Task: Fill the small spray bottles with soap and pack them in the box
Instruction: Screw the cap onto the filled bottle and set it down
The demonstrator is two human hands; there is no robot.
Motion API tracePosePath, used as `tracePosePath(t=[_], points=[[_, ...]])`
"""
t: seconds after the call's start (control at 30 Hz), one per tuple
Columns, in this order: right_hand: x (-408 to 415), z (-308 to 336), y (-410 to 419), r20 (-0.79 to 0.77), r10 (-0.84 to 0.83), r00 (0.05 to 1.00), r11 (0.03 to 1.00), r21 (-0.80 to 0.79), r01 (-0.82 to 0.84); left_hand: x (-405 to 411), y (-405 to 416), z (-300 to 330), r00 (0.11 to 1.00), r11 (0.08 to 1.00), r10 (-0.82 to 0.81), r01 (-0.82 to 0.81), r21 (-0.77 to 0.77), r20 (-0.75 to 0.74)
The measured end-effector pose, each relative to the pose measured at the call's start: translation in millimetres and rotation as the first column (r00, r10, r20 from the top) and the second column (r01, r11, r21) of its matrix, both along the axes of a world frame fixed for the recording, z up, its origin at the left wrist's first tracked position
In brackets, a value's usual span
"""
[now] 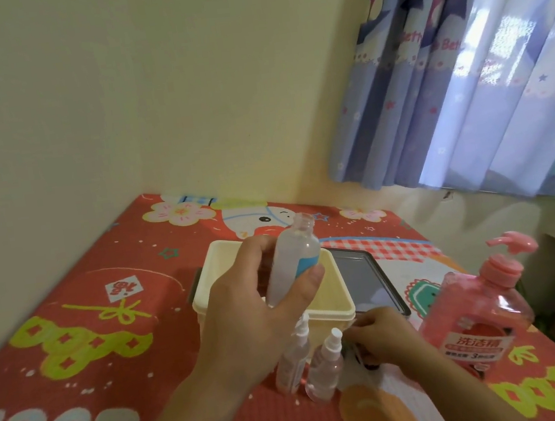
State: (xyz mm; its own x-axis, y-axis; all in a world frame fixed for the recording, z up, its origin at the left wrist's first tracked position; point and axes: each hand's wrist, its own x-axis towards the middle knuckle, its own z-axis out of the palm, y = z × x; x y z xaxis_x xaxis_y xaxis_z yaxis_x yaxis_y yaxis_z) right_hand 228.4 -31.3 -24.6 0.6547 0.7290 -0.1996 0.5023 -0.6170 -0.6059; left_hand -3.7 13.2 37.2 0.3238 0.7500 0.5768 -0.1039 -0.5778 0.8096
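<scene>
My left hand (246,306) grips a translucent uncapped bottle (294,257) with a blue label, held upright above the cream box (329,295). Two small capped spray bottles (294,360) (327,368), tinted pink, stand on the table just in front of the box. My right hand (379,334) rests low on the table beside them, fingers curled on something small and dark that I cannot make out. A large pink soap pump bottle (474,322) stands to the right.
A dark lid or tray (366,280) lies behind the box on the right. The red patterned tablecloth (74,343) covers the table, which meets the wall at the back. Curtains (461,62) hang at the upper right; the table's right edge drops away.
</scene>
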Motion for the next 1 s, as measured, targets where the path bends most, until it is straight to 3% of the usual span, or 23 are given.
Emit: tracePosePath(t=[0.23, 0.43, 0.7, 1.0], points=[[3, 33, -8, -0.016, -0.04, 0.999, 0.981, 0.188, 0.043, 3, -1, -2, 0.999, 1.0, 0.003, -0.004, -0.025, -0.04], [-15, 94, -20, 0.042, -0.017, 0.999, 0.907, 0.42, -0.002, 6, 1, -6, 0.994, 0.998, 0.023, -0.029, -0.052, -0.107], [-57, 172, -32, -0.109, 0.171, 0.979, 0.585, 0.811, -0.012, 9, 3, -10, 0.972, 0.996, 0.032, -0.051, -0.075, -0.231], [-77, 205, -29, -0.144, 0.28, 0.949, 0.383, 0.923, 0.028, 10, 2, -11, 0.961, 0.996, 0.043, -0.064, -0.069, -0.275]])
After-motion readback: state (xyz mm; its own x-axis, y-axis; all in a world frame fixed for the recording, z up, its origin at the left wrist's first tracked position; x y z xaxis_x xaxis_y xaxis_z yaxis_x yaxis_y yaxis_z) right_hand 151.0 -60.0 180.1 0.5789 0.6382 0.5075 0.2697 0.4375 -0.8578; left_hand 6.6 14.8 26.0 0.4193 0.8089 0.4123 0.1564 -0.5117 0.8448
